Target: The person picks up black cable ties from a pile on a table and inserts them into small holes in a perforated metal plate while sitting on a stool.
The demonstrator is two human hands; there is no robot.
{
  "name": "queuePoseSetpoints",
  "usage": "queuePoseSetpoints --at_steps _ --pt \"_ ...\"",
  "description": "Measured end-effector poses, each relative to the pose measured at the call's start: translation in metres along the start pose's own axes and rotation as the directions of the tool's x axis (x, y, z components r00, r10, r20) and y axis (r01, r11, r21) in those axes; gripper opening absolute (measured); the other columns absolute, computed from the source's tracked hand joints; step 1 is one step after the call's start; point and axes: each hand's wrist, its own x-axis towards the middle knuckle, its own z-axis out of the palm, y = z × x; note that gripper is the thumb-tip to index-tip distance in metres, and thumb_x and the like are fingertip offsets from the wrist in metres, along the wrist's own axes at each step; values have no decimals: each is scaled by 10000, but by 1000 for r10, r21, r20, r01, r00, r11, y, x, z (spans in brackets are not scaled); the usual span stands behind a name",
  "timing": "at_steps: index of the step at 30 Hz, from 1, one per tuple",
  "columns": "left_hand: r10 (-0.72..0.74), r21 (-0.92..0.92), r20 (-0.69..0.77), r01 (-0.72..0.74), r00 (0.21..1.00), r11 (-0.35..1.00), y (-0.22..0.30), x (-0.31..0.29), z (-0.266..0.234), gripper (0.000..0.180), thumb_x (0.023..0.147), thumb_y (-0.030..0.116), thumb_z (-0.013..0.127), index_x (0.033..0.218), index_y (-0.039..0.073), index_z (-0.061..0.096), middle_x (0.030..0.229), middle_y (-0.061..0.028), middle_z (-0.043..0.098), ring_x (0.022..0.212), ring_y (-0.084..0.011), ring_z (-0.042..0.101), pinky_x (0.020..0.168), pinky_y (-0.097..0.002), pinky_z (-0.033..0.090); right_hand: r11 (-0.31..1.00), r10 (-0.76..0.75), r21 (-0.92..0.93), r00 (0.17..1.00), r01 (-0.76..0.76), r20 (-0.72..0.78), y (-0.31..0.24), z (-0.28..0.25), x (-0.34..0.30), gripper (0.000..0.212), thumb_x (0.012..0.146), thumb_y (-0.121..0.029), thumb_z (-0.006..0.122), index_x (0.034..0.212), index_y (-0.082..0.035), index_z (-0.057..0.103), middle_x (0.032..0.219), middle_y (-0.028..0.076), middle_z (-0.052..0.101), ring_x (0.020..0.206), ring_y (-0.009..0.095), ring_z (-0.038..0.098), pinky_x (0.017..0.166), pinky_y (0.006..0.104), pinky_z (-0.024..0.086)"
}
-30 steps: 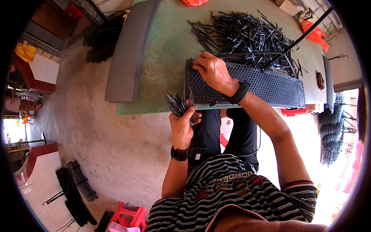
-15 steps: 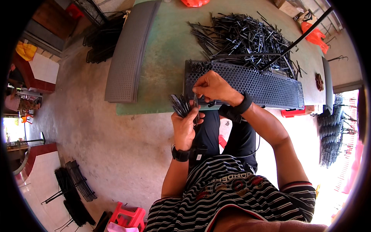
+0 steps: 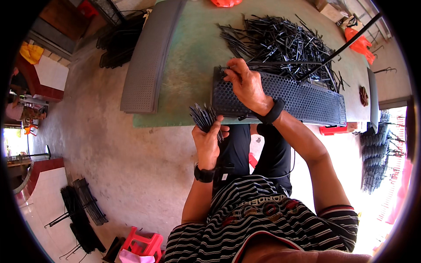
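My left hand [image 3: 208, 142] is closed round a fanned bundle of thin black strips [image 3: 201, 116], their tips pointing up and away. It hangs just off the near edge of the table. My right hand [image 3: 248, 87] reaches over the left end of a long black perforated panel [image 3: 289, 93]. Its fingertips are bent together at the panel's far left corner, beside small dark pieces [image 3: 222, 72]. What they pinch, if anything, is too small and hidden to name. The panel lies along the table's near edge, with thin black rods rising over its far side.
A big heap of loose black strips [image 3: 285, 44] covers the green table [image 3: 188, 65] behind the panel. Grey perforated sheets [image 3: 147, 65] are stacked at its left. A red stool [image 3: 142, 245] stands on the floor, lower left. Black racks [image 3: 375, 153] hang at the right.
My right hand has moved away from the bundle, up to the panel's far left corner. My left hand still holds the bundle, in nearly the same place.
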Motion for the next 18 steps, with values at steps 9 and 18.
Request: queuePoseSetpoints --at_steps 9,18 --pt "-27 -43 -15 26 1000 999 2 1 -2 127 776 -2 639 891 -30 593 730 -95 626 571 -190 622 469 -287 520 857 -225 -414 946 306 233 14 0 5 43 785 -12 550 825 2 541 787 157 605 693 348 589 575 407 467" --pt "-124 -112 7 124 992 986 5 2 4 202 764 -8 651 958 -18 596 814 -105 640 634 -234 643 507 -332 536 893 410 -60 749 -447 520 -16 -10 -20 182 758 -105 662 836 57 630 650 100 630 537 108 588 474 236 461"
